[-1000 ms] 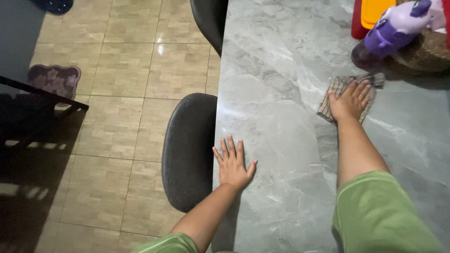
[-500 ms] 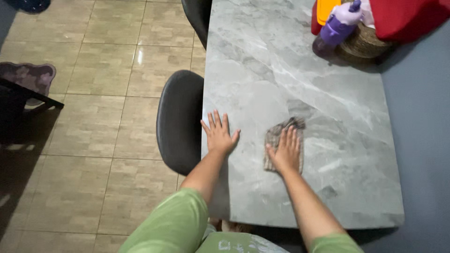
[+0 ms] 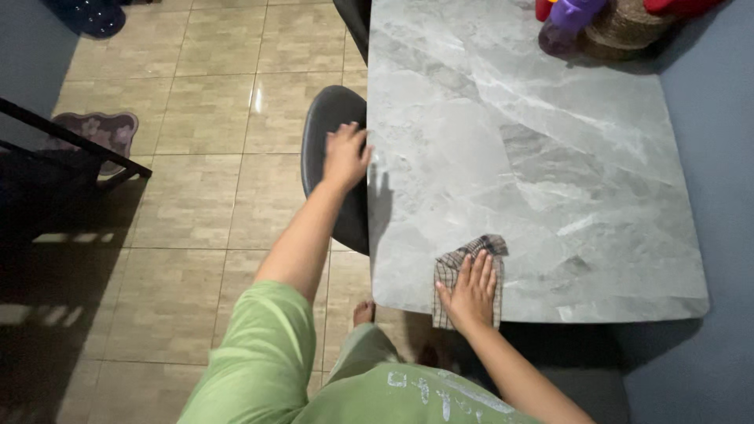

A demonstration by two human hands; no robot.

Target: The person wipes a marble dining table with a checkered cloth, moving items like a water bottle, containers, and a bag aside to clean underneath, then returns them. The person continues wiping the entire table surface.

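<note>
My right hand (image 3: 471, 290) lies flat, fingers spread, on a checked cloth (image 3: 465, 263) at the near edge of the grey marble-look table (image 3: 550, 157); part of the cloth hangs over the edge. My left hand (image 3: 345, 153) rests on the table's left edge, over the black chair back (image 3: 326, 126) pushed against it. Both arms wear green sleeves.
At the table's far end stand a purple bottle (image 3: 569, 17), a woven basket (image 3: 624, 25) and red items (image 3: 679, 6). A second black chair (image 3: 355, 16) sits further along the left side. Tiled floor, a dark rack (image 3: 55, 169), a small mat (image 3: 98, 129) to the left; my bare foot (image 3: 363, 312) below.
My right hand has pulled the cloth from the far end near the bottle back to the table's near edge. My left hand has left the tabletop for the left edge by the chair.
</note>
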